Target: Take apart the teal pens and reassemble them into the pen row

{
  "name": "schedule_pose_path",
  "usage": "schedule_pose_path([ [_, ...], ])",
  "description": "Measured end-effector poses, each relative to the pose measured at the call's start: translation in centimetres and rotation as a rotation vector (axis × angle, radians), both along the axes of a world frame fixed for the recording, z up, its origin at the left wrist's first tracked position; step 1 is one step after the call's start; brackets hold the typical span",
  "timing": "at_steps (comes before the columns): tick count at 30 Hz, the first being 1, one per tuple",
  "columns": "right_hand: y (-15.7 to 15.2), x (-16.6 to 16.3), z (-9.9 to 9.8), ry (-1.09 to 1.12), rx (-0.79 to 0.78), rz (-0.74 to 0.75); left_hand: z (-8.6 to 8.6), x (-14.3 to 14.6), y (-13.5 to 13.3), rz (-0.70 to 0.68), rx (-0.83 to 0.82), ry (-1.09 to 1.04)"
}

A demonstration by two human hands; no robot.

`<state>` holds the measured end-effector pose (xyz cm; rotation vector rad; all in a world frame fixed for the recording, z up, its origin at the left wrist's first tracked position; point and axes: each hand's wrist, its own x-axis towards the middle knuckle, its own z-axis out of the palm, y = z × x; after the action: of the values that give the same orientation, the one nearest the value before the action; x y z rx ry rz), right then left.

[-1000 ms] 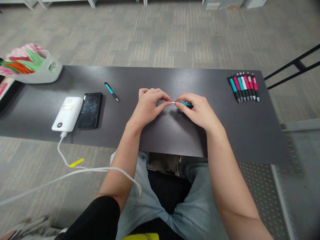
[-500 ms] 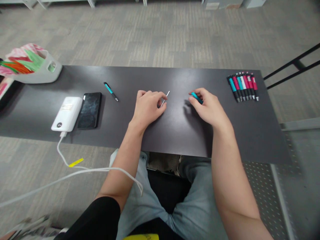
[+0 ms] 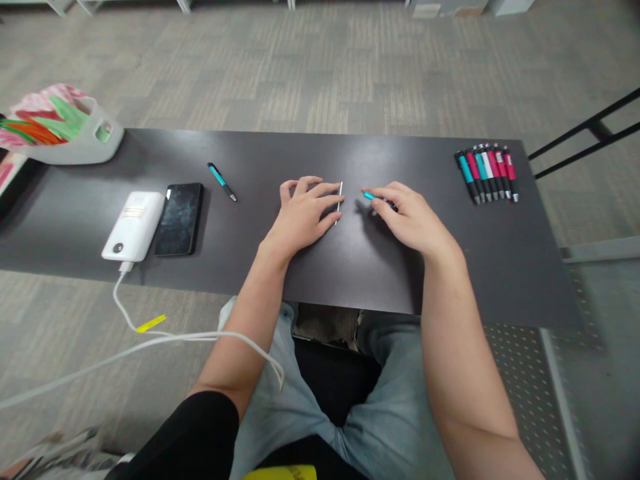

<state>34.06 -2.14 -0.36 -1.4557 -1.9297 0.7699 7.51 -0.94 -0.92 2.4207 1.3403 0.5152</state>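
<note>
My left hand (image 3: 307, 215) rests over the table with its fingers spread. Its fingertips reach a thin, pale pen refill (image 3: 341, 189), which lies on the dark table (image 3: 350, 273) pointing away from me. To the right, my right hand (image 3: 407, 215) is closed around a teal pen barrel (image 3: 369, 195), thumb against fingers; most of that part is hidden by the hand. Left of my hands lies a teal and black pen (image 3: 219, 177) on its own.
Several teal, red and white pens (image 3: 486, 175) lie side by side at the right end. On the left are a black phone (image 3: 179, 220), a white power bank (image 3: 133, 227) with a white cable (image 3: 117, 293), and a white basket (image 3: 103, 150) of colourful items.
My left fingers have spread apart from their pinch, and the refill now lies straighter and slightly further right. My right hand has moved left with the teal barrel, turning it flatter.
</note>
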Motion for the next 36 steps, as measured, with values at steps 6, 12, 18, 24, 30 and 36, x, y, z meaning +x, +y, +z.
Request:
schedule_pose_path([
  [6,-0.6,-0.2,0.6,0.048,-0.040,-0.037,-0.2,-0.9,0.5,0.043,0.025,-0.016],
  [12,-0.6,-0.7,1.0,0.007,-0.034,-0.061,-0.2,-1.9,0.6,0.071,0.004,-0.040],
  [18,-0.3,-1.7,0.7,-0.032,0.005,-0.046,-0.1,-2.1,0.7,0.090,-0.004,-0.058],
  [24,-0.1,-2.2,1.0,-0.058,0.025,-0.026,0.5,-1.5,0.6,0.093,-0.017,-0.069],
  [30,-0.5,-2.5,1.5,-0.025,0.024,-0.016,1.0,-0.3,0.1,0.072,-0.010,-0.076],
  [36,0.0,-2.9,0.2,0.045,0.160,-0.018,0.8,-1.1,0.6,0.183,0.005,-0.101],
])
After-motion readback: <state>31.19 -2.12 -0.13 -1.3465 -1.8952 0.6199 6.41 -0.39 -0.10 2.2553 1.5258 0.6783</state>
